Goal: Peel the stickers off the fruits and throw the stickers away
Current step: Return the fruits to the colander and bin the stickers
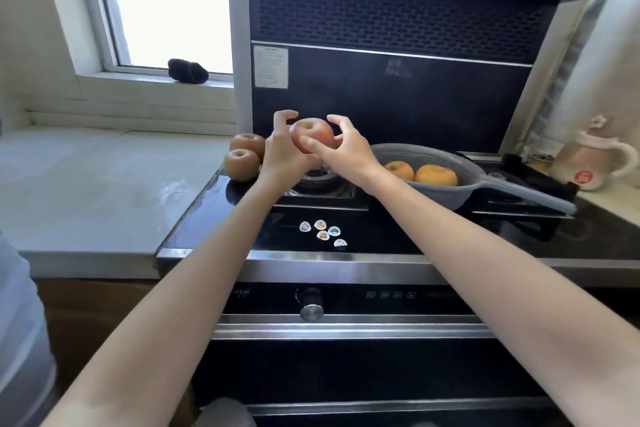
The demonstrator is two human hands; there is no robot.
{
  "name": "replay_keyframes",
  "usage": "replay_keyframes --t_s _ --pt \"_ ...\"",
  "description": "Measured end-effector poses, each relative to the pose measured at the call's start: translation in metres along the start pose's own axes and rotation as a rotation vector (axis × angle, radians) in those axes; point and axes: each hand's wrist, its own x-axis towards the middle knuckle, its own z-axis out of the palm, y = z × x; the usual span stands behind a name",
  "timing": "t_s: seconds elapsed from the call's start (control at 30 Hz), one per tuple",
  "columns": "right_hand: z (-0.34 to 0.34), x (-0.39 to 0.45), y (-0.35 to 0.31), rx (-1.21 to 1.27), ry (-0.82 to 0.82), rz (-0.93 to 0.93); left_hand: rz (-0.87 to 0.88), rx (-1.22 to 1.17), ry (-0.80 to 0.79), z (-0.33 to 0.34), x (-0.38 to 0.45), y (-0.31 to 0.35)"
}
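Observation:
A red apple [313, 131] is held up over the stove's left burner. My left hand [285, 152] grips it from the left and below. My right hand [346, 149] touches its front with thumb and forefinger pinched at the skin; I cannot see a sticker under them. Two more apples [242, 163] rest on the black stove top at the left. Several small round stickers [322, 233] lie stuck on the glass near the stove's front edge. A grey colander [436, 163] to the right holds two orange-yellow fruits [435, 175].
A pale stone counter [90, 184] runs left of the stove [381, 239]. The black range hood panel [391, 94] stands right behind the hands. A cream kettle [588, 159] sits at the far right. The colander's handle [530, 196] juts out over the right burner.

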Motion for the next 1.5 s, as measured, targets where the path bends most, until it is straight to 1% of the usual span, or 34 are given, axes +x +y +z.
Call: replay_keyframes --t_s 0.07,0.13,0.27,0.33,0.4,0.47,0.53,0.6,0.73,0.87,0.97,1.07,1.17,1.23,1.33,1.4,1.5 --pt "-0.012 0.004 0.004 -0.006 0.040 0.022 0.039 -0.016 -0.037 0.018 0.005 0.010" --pt "-0.024 0.009 0.008 0.036 0.068 0.046 0.073 -0.028 -0.037 0.032 0.008 0.017" --pt "-0.048 0.015 0.021 0.075 0.233 0.100 0.103 -0.121 -0.090 0.057 0.006 0.024" --pt "-0.059 0.017 0.031 0.027 0.284 0.178 0.139 -0.082 -0.136 0.069 0.001 0.018" --pt "-0.071 0.019 0.042 -0.087 0.301 0.301 0.115 0.018 -0.241 0.079 -0.005 0.008" --pt "-0.079 0.018 0.048 -0.167 0.265 0.438 0.094 0.131 -0.380 0.083 -0.009 -0.002" --pt "-0.083 0.017 0.052 -0.201 0.196 0.550 0.106 0.178 -0.463 0.086 -0.008 -0.009" --pt "-0.083 0.017 0.059 -0.243 0.144 0.599 0.132 0.159 -0.482 0.087 -0.004 -0.011" --pt "-0.084 0.017 0.069 -0.302 0.010 0.643 0.170 0.141 -0.517 0.088 0.003 -0.013" --pt "-0.085 0.022 0.071 -0.322 -0.067 0.686 0.169 0.121 -0.491 0.092 0.006 -0.016" --pt "-0.087 0.028 0.072 -0.364 -0.162 0.703 0.182 0.106 -0.440 0.095 0.005 -0.017" --pt "-0.090 0.033 0.075 -0.389 -0.296 0.707 0.180 0.088 -0.419 0.097 0.005 -0.017" --pt "-0.091 0.032 0.074 -0.471 -0.439 0.661 0.172 0.069 -0.411 0.099 0.005 -0.018" --pt "-0.092 0.031 0.073 -0.537 -0.495 0.615 0.176 0.073 -0.413 0.100 0.006 -0.020" --pt "-0.095 0.031 0.079 -0.628 -0.461 0.620 0.186 0.088 -0.423 0.101 0.007 -0.020" --pt "-0.096 0.029 0.084 -0.630 -0.377 0.644 0.184 0.089 -0.421 0.102 0.008 -0.021" --pt "-0.097 0.027 0.091 -0.619 -0.308 0.617 0.171 0.086 -0.413 0.102 0.010 -0.021"
